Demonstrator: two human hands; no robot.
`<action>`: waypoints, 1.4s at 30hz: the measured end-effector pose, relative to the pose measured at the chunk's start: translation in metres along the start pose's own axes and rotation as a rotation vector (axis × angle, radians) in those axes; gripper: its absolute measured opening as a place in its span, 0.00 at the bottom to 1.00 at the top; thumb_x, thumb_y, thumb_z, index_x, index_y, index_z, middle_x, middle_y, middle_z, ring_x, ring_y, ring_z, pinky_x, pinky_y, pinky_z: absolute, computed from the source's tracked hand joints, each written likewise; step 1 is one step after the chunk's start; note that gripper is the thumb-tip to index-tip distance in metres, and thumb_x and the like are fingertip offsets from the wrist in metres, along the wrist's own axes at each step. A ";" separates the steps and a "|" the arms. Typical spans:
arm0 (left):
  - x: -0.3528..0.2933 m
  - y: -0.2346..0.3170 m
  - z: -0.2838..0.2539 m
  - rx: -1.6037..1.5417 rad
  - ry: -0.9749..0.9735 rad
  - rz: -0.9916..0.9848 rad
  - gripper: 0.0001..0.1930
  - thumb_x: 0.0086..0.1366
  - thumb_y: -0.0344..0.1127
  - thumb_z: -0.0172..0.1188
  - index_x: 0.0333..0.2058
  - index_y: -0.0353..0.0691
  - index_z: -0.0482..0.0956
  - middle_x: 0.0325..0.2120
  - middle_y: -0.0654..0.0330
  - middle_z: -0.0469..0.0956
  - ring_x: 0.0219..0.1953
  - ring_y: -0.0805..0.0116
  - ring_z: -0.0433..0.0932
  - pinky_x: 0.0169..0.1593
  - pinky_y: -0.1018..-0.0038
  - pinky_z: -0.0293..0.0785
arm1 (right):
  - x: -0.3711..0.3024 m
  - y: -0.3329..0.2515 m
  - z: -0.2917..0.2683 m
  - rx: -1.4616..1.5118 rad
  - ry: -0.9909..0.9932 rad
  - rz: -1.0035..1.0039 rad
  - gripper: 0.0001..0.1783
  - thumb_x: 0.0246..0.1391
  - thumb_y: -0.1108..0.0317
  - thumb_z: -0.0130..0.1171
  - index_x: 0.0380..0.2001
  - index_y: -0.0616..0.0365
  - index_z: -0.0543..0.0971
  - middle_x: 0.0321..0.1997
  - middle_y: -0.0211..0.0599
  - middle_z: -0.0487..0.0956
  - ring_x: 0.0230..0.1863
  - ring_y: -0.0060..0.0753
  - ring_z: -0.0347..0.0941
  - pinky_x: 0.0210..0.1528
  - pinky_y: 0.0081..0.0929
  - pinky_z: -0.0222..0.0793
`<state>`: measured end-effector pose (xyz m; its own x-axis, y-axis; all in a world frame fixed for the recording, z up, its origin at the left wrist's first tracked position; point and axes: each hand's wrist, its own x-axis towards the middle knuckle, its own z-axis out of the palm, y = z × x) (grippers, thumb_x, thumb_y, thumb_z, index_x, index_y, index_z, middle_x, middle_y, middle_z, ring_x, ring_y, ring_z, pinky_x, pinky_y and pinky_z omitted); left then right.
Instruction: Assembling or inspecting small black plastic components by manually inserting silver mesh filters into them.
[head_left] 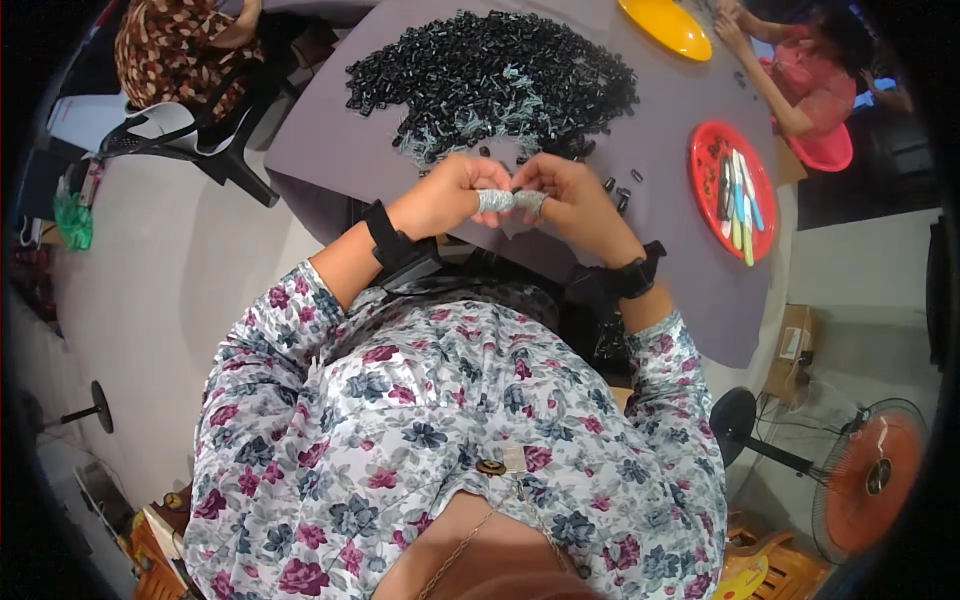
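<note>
My left hand and my right hand meet at the near edge of the table. Both thumbs are wrapped in silver-grey tape, their tips almost touching. Pinched between the fingertips of both hands is a small black piece, mostly hidden by the fingers. Just beyond lies a wide pile of small black cylindrical parts, with thin pale-grey bits scattered through its near side. A few loose black parts lie to the right of my right hand.
Right on the purple-grey table cover sits a red plate holding several knife-like tools. A yellow plate is at the far edge. Co-workers sit far left and far right. A fan stands lower right.
</note>
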<state>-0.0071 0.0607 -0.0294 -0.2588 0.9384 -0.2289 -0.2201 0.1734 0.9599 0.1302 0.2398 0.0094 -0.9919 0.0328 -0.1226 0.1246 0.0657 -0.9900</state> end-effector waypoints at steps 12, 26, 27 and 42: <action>-0.002 -0.011 0.005 0.916 0.143 0.288 0.18 0.49 0.15 0.54 0.39 0.36 0.81 0.34 0.50 0.77 0.42 0.45 0.77 0.44 0.60 0.72 | 0.006 0.023 0.024 -0.769 0.022 -0.361 0.13 0.52 0.81 0.52 0.42 0.59 0.76 0.39 0.49 0.81 0.43 0.56 0.77 0.43 0.44 0.73; -0.015 0.004 0.002 0.739 0.018 0.269 0.39 0.45 0.12 0.51 0.61 0.36 0.69 0.51 0.46 0.76 0.52 0.46 0.77 0.51 0.62 0.75 | 0.003 0.025 0.034 -0.855 0.024 -0.363 0.10 0.54 0.80 0.52 0.40 0.61 0.75 0.37 0.50 0.80 0.39 0.57 0.77 0.40 0.45 0.73; -0.015 0.006 0.003 0.754 0.029 0.278 0.40 0.44 0.12 0.51 0.62 0.38 0.68 0.52 0.46 0.75 0.52 0.46 0.77 0.50 0.63 0.75 | 0.003 0.026 0.032 -0.856 0.026 -0.370 0.10 0.53 0.80 0.52 0.40 0.61 0.76 0.36 0.50 0.80 0.38 0.57 0.77 0.39 0.45 0.73; -0.020 0.028 0.024 0.985 0.023 0.324 0.38 0.47 0.14 0.55 0.60 0.44 0.65 0.49 0.50 0.71 0.48 0.41 0.76 0.47 0.53 0.75 | 0.009 0.031 0.024 -1.046 -0.079 -0.357 0.04 0.46 0.75 0.58 0.27 0.61 0.81 0.29 0.49 0.81 0.34 0.53 0.79 0.36 0.46 0.75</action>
<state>0.0142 0.0540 0.0058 -0.1886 0.9795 0.0706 0.7273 0.0910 0.6802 0.1249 0.2185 -0.0241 -0.9691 -0.2171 0.1168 -0.2464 0.8701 -0.4269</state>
